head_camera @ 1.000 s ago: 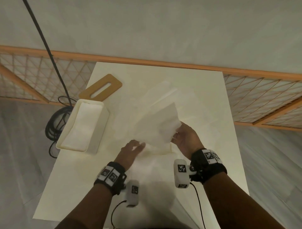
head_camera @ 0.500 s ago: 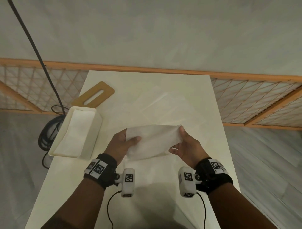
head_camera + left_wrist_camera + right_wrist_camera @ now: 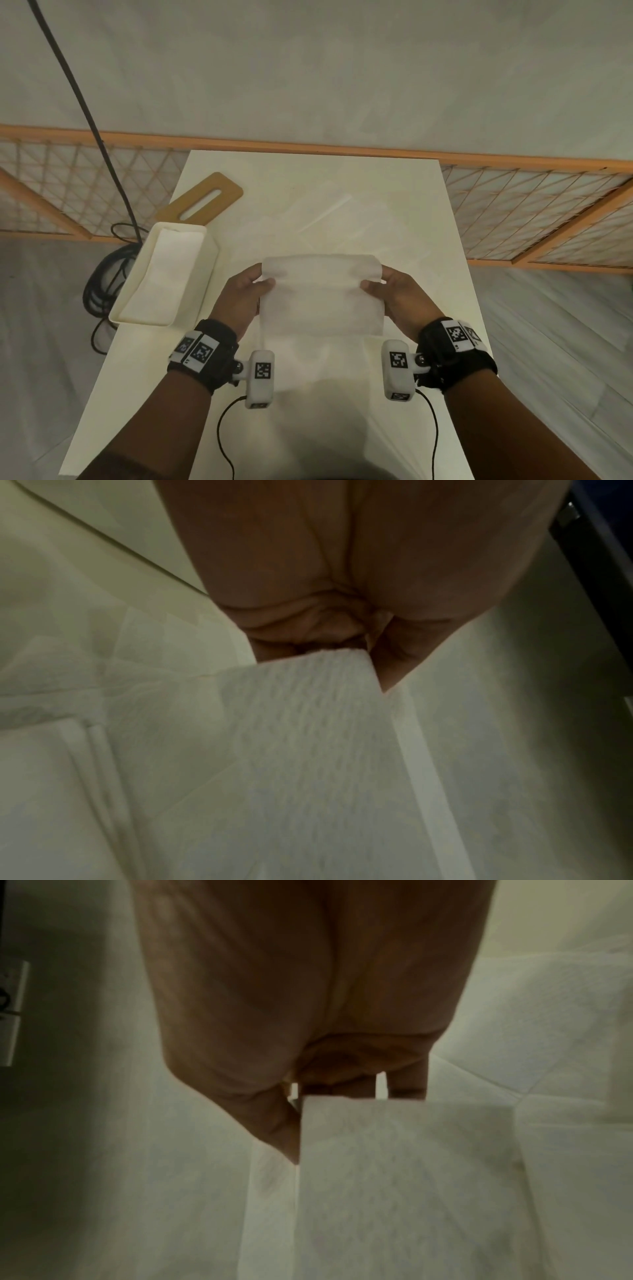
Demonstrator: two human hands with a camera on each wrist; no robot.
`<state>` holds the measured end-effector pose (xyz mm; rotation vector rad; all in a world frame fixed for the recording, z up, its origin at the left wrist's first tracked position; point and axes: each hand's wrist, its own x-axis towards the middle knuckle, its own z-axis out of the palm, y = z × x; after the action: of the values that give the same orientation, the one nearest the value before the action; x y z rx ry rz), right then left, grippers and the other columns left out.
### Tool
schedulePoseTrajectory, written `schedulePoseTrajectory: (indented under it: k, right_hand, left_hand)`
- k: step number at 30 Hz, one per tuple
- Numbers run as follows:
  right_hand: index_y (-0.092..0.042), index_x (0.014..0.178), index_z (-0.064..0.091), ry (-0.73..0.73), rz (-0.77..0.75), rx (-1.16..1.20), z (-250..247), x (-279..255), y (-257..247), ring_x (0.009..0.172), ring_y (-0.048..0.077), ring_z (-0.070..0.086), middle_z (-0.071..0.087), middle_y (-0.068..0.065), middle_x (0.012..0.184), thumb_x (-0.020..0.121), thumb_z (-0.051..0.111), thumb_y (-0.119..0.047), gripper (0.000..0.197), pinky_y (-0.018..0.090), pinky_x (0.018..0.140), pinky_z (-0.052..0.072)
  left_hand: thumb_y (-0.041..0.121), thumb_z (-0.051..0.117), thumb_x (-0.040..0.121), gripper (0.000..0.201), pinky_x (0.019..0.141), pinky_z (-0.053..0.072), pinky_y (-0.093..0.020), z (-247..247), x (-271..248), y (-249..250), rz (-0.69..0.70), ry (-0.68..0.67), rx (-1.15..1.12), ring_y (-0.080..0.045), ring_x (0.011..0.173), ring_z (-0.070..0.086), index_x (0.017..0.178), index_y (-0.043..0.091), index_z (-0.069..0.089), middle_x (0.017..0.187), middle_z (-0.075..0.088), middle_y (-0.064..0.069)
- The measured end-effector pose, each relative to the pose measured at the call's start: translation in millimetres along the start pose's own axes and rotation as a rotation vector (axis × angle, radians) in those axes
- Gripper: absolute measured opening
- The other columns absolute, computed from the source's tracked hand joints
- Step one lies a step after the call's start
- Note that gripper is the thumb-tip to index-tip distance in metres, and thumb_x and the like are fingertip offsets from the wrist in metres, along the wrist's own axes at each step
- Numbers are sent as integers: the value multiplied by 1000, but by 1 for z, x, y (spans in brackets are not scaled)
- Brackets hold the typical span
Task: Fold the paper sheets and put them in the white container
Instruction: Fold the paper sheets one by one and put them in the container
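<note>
Table (image 3: 394,192) far half bare | left hand (image 3: 239,294), right hand (image 3: 404,298) grip: pinching paper sheet (image 3: 320,298) top corners

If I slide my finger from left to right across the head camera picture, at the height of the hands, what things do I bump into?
Black cable coil → white container → left hand → paper sheet → right hand.
</note>
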<state>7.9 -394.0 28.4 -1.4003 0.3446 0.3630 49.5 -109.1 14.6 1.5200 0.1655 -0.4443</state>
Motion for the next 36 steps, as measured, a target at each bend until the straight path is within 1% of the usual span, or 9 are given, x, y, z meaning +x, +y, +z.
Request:
schedulePoseTrajectory:
  k: [5, 11, 14, 17, 19, 22, 25, 33, 36]
  right_hand:
    - [-10, 119, 73, -28, -45, -52, -5, -4, 5, 103, 39, 66, 70, 24, 120, 100, 59, -15, 24, 57, 99, 51]
    - [-6, 100, 76, -13, 6, -58, -11, -8, 6, 100, 42, 68, 72, 21, 114, 98, 48, 3, 29, 46, 90, 56]
    - [-6, 101, 74, -4, 83, 25, -12, -10, 8, 92, 37, 67, 72, 21, 116, 98, 39, 3, 36, 43, 83, 53]
    - [-10, 114, 71, 48, 174, 152, -14, -9, 15, 85, 32, 66, 71, 20, 111, 106, 37, -26, 38, 41, 77, 51]
    - [-16, 121, 68, 68, 222, 130, -13, -9, 23, 88, 31, 70, 73, 15, 106, 104, 49, -42, 37, 47, 84, 54]
    - [-19, 125, 60, 86, 211, -121, -11, -9, 47, 91, 29, 70, 72, 12, 98, 92, 71, -10, 36, 55, 98, 53]
    - [-23, 114, 60, 152, 229, -307, -8, -10, 73, 87, 32, 70, 70, 13, 93, 86, 71, 3, 40, 59, 88, 57]
    - [-22, 116, 55, 204, 164, -760, 7, 6, 101, 75, 11, 62, 66, 1, 87, 89, 66, -8, 33, 19, 61, 51]
    - [-18, 120, 53, 173, 200, -878, 10, 14, 102, 79, 16, 61, 64, -1, 87, 88, 68, -12, 36, 23, 68, 51]
  left_hand:
    - [23, 74, 77, 19, 83, 60, -42, -1, -12, 6, 37, -59, -72, -30, 98, 73, 94, 24, 83, 105, 77, -8]
    - [-14, 43, 92, 43, 75, 58, -33, -12, -9, -1, -78, -153, -23, -30, 89, 68, 78, 7, 78, 99, 75, -13]
    - [3, 49, 80, 30, 75, 58, -36, -16, -8, -6, -150, -178, -104, -35, 93, 67, 87, 1, 78, 109, 73, -21]
    - [19, 59, 88, 29, 83, 57, -42, -17, -6, -14, -209, -137, -124, -36, 96, 68, 96, -3, 77, 115, 73, -20]
    - [21, 71, 88, 18, 88, 58, -43, -16, -4, -23, -196, -92, 18, -33, 100, 70, 92, 6, 80, 111, 75, -12]
    - [7, 74, 87, 19, 82, 58, -36, -19, -5, -43, -119, -90, 428, -21, 89, 71, 86, 25, 79, 97, 77, 4]
    - [5, 74, 85, 24, 72, 51, -25, -15, -12, -58, -117, -79, 654, -11, 72, 65, 83, 29, 75, 79, 72, 10]
    - [1, 67, 85, 27, 65, 40, -7, -7, -17, -103, -57, 14, 824, -9, 85, 61, 83, 28, 65, 101, 63, 6]
    - [1, 66, 83, 26, 80, 42, -13, -5, -14, -109, -13, -48, 966, -14, 99, 53, 86, 27, 61, 113, 47, 9]
